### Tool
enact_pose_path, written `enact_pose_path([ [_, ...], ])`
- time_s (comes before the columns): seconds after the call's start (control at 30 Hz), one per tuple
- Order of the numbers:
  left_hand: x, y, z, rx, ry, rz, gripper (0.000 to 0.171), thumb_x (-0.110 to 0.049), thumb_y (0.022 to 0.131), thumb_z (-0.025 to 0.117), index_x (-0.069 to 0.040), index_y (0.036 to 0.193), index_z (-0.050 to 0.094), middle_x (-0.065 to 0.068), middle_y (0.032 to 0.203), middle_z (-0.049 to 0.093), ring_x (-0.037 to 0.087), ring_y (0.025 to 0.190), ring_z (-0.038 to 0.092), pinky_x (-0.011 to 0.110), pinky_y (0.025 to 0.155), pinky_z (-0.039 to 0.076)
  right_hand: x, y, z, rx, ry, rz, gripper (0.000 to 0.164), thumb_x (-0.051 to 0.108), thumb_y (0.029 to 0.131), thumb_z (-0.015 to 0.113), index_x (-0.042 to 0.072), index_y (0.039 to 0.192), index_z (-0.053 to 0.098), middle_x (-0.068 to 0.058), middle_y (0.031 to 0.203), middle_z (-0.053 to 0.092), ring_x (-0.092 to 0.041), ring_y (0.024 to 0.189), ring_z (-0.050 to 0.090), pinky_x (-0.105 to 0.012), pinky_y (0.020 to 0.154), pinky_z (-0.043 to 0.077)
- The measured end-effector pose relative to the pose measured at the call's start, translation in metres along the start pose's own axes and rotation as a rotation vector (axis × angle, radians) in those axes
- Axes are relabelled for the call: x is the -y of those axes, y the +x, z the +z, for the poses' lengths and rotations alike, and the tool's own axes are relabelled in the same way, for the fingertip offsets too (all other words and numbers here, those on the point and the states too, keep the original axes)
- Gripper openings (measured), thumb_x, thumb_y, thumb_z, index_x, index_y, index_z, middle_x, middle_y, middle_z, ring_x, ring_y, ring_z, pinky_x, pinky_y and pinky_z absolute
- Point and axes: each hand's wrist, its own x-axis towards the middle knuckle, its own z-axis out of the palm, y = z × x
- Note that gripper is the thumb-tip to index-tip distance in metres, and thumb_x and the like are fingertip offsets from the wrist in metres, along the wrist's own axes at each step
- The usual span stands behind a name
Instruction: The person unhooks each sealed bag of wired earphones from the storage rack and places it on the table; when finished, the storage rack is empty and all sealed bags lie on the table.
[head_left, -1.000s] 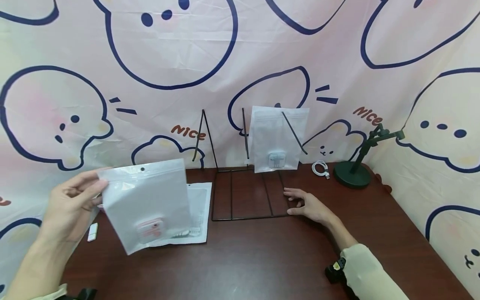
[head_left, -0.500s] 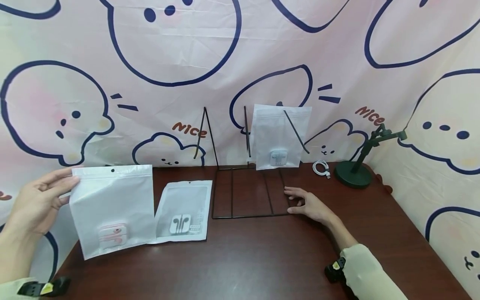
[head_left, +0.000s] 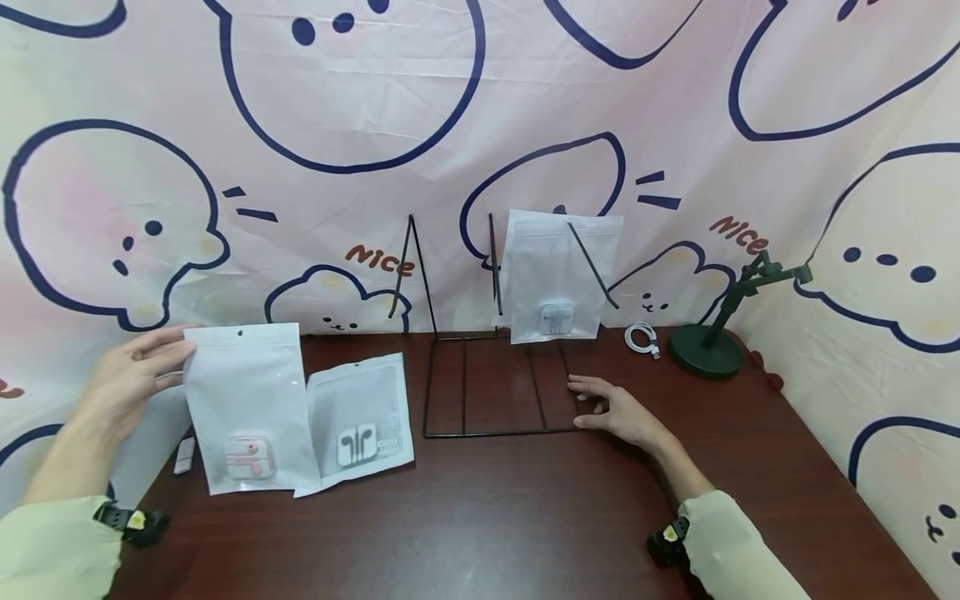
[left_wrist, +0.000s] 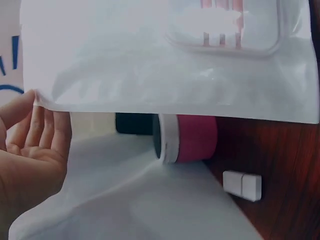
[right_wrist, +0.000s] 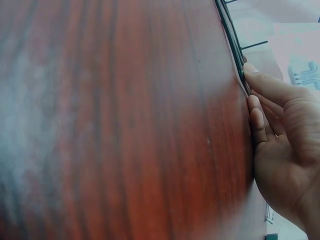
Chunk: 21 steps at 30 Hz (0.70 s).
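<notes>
My left hand (head_left: 138,379) pinches the upper left edge of a white zip bag (head_left: 247,367), which stands roughly upright. Pink earphones in a clear case (head_left: 249,457) show through its lower part. Partly covered by it, a second zip bag (head_left: 363,392) with white earphones (head_left: 357,445) lies on the table. At the right, my right hand (head_left: 618,410) holds the front right corner of a black wire rack (head_left: 483,434), thumb and fingers at the wire. A third zip bag (head_left: 558,267) with white earphones (head_left: 557,318) hangs from the rack's right prong.
A coiled white cable (head_left: 641,337) and a green stand (head_left: 706,350) are at the back right of the dark wood table (head_left: 480,517). At the left edge lie a small white block (left_wrist: 242,185) and a pink and white cylinder (left_wrist: 197,138). A patterned cloth hangs behind.
My left hand swung the pink-earphone bag left, then slightly back right, leaving it straighter. The second bag turned a little and shifted left. My right hand stayed on the rack.
</notes>
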Motion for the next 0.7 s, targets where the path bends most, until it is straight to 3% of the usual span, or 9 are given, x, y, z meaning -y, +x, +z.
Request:
enact_pose_path([
  [0.1, 0.003, 0.010, 0.010, -0.015, 0.118, -0.008, 0.053, -0.037, 0.092, 0.065, -0.018, 0.139, 0.051, -0.026, 0.103, 0.055, -0.007, 0.086, 0.058, 0.012, 0.068, 0.051, 0.001, 0.000, 0.001, -0.006, -0.014, 0.002, 0.066, 0.018, 0.086, 0.075, 0.012, 0.145, 0.046, -0.005, 0.146, 0.048, -0.025, 0.122, 0.051, -0.033, 0.089, 0.048],
  [0.23, 0.008, 0.019, 0.021, -0.035, 0.201, -0.041, 0.063, -0.042, 0.094, 0.061, -0.010, 0.145, 0.043, -0.023, 0.101, 0.052, -0.005, 0.085, 0.056, 0.013, 0.070, 0.052, 0.000, 0.001, 0.002, -0.001, -0.012, 0.006, 0.066, 0.013, 0.087, 0.074, 0.007, 0.146, 0.044, -0.010, 0.146, 0.047, -0.031, 0.122, 0.051, -0.036, 0.087, 0.048],
  [0.37, 0.011, 0.026, 0.029, -0.034, 0.275, -0.092, 0.074, -0.049, 0.096, 0.054, -0.007, 0.152, 0.032, 0.000, 0.125, 0.053, 0.005, 0.095, 0.056, 0.028, 0.086, 0.054, 0.000, 0.002, 0.003, -0.005, -0.016, 0.007, 0.066, 0.012, 0.087, 0.074, 0.007, 0.145, 0.044, -0.011, 0.146, 0.047, -0.031, 0.121, 0.051, -0.038, 0.088, 0.049],
  [0.43, 0.013, 0.029, 0.034, -0.024, 0.279, -0.118, 0.074, -0.050, 0.097, 0.051, -0.010, 0.154, 0.027, 0.016, 0.142, 0.044, 0.021, 0.109, 0.056, 0.042, 0.098, 0.049, 0.000, 0.002, 0.002, -0.010, -0.031, 0.009, 0.066, 0.016, 0.087, 0.075, 0.010, 0.145, 0.045, -0.006, 0.146, 0.048, -0.027, 0.120, 0.052, -0.036, 0.088, 0.049],
  [0.53, 0.016, 0.033, 0.041, -0.002, 0.264, -0.144, 0.075, -0.049, 0.098, 0.050, -0.012, 0.156, 0.019, 0.027, 0.155, 0.025, 0.043, 0.130, 0.042, 0.060, 0.106, 0.035, -0.001, 0.002, 0.001, -0.015, -0.038, 0.013, 0.066, 0.022, 0.085, 0.076, 0.015, 0.144, 0.047, 0.000, 0.145, 0.048, -0.020, 0.118, 0.053, -0.031, 0.088, 0.049],
  [0.6, 0.019, 0.036, 0.046, 0.013, 0.245, -0.155, 0.077, -0.047, 0.098, 0.050, -0.012, 0.157, 0.015, 0.029, 0.156, 0.021, 0.050, 0.135, 0.031, 0.063, 0.107, 0.030, -0.002, 0.002, 0.000, -0.014, -0.032, 0.014, 0.066, 0.024, 0.085, 0.077, 0.017, 0.144, 0.048, 0.002, 0.145, 0.049, -0.019, 0.117, 0.053, -0.028, 0.087, 0.049],
  [0.7, 0.023, 0.039, 0.054, 0.038, 0.232, -0.163, 0.077, -0.046, 0.099, 0.050, -0.011, 0.157, 0.012, 0.030, 0.155, 0.020, 0.051, 0.137, 0.028, 0.064, 0.109, 0.027, -0.003, 0.001, 0.000, -0.009, -0.018, 0.009, 0.067, 0.024, 0.085, 0.077, 0.017, 0.144, 0.048, 0.002, 0.144, 0.050, -0.019, 0.117, 0.053, -0.027, 0.086, 0.049],
])
